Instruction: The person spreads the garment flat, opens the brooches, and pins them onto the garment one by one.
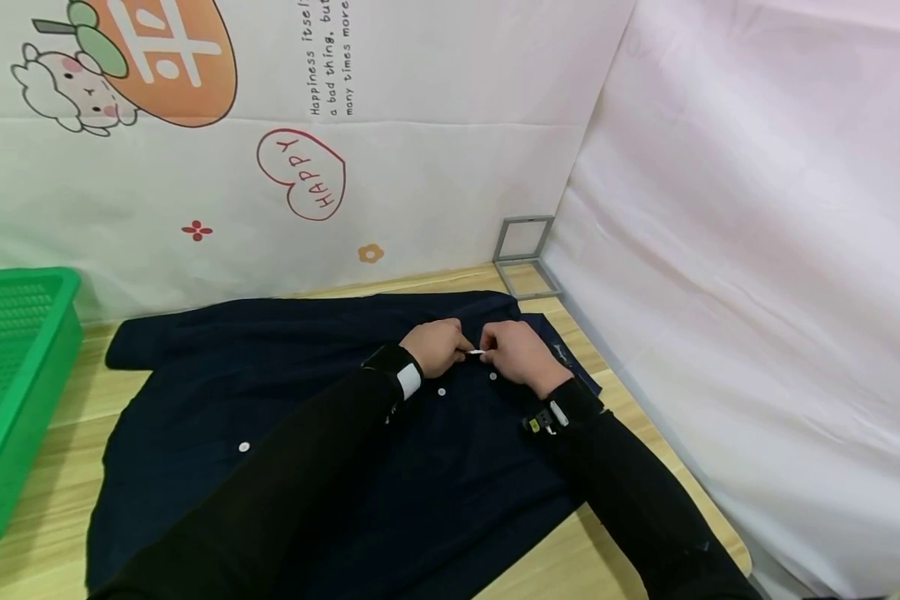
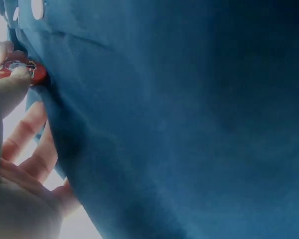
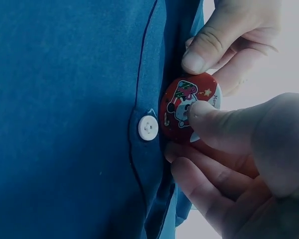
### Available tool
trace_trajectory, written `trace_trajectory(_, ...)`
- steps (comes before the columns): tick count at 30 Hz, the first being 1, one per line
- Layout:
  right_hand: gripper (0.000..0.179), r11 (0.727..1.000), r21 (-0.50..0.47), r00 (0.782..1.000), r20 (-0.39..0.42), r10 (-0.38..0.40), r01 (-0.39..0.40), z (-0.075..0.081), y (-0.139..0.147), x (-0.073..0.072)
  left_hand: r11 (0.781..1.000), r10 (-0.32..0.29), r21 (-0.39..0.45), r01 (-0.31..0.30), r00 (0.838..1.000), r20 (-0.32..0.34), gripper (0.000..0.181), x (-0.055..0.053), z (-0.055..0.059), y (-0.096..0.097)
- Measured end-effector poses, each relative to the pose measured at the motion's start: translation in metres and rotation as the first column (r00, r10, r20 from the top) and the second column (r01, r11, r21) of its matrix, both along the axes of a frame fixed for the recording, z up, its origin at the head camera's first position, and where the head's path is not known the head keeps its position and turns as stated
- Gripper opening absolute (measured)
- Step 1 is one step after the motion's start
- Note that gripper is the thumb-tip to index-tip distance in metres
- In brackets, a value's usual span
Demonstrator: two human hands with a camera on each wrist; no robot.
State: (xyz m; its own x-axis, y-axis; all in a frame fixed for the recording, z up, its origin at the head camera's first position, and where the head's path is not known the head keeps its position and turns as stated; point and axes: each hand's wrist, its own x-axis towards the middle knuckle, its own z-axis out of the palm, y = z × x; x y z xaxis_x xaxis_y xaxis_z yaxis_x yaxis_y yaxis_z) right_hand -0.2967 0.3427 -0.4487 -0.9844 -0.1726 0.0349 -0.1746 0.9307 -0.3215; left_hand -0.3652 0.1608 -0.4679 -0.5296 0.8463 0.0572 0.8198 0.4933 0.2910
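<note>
A dark navy buttoned shirt (image 1: 195, 383) lies spread across the table. At its upper right part, my left hand (image 1: 433, 346) and right hand (image 1: 521, 354) meet near the shirt's front edge. Between them is a round red badge (image 3: 177, 107) with a cartoon animal printed on it. In the right wrist view, my right thumb presses on the badge's face with fingers behind it, while my left hand pinches its upper edge. A white shirt button (image 3: 148, 128) sits right beside the badge. Whether a pin passes through the cloth is hidden.
At the left stands a green plastic basket (image 1: 37, 392). A grey two-panel frame (image 1: 528, 219) stands in the back right corner of the wooden table (image 1: 555, 558). White printed cloth (image 1: 435, 183) hangs behind, and a plain white sheet (image 1: 735, 250) hangs at the right.
</note>
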Motion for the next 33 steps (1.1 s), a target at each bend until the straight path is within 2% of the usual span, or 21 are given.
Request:
trace_trajectory(4,0.013,1.0,0.017,1.0,-0.018,0.0,0.0,0.001,-0.001,-0.002,0.999,0.006,-0.052,-0.006,1.0,0.006,0.024,0.006,0.011,-0.002)
trace_trajectory(7,0.013,1.0,0.028,1.0,-0.016,-0.001,0.001,0.002,-0.002,-0.002,0.998,0.017,-0.058,-0.016,1.0,0.011,0.025,0.009,0.015,-0.002)
trace_trajectory(18,0.014,0.999,0.044,0.999,0.034,-0.006,0.005,0.005,-0.003,-0.001,0.999,0.028,0.019,-0.029,1.0,0.014,0.025,0.001,0.002,-0.003)
trace_trajectory(21,0.013,0.999,0.04,1.0,0.03,-0.003,0.002,0.005,-0.003,-0.001,0.999,0.027,0.016,-0.027,1.0,0.003,0.025,0.001,0.0,-0.003)
trace_trajectory(25,0.014,0.998,0.055,1.0,0.008,0.023,-0.023,0.004,-0.004,-0.001,1.0,0.016,-0.021,-0.016,1.0,-0.01,0.026,0.003,0.003,-0.003)
trace_trajectory(30,0.015,0.994,0.062,0.996,-0.015,0.093,-0.092,0.005,-0.004,0.001,0.998,0.01,-0.056,-0.009,1.0,0.013,0.028,0.007,0.01,-0.004)
trace_trajectory(33,0.015,0.989,0.071,0.991,-0.013,0.132,-0.131,0.005,-0.004,0.003,0.998,0.003,-0.066,-0.003,1.0,0.001,0.028,0.01,0.012,-0.003)
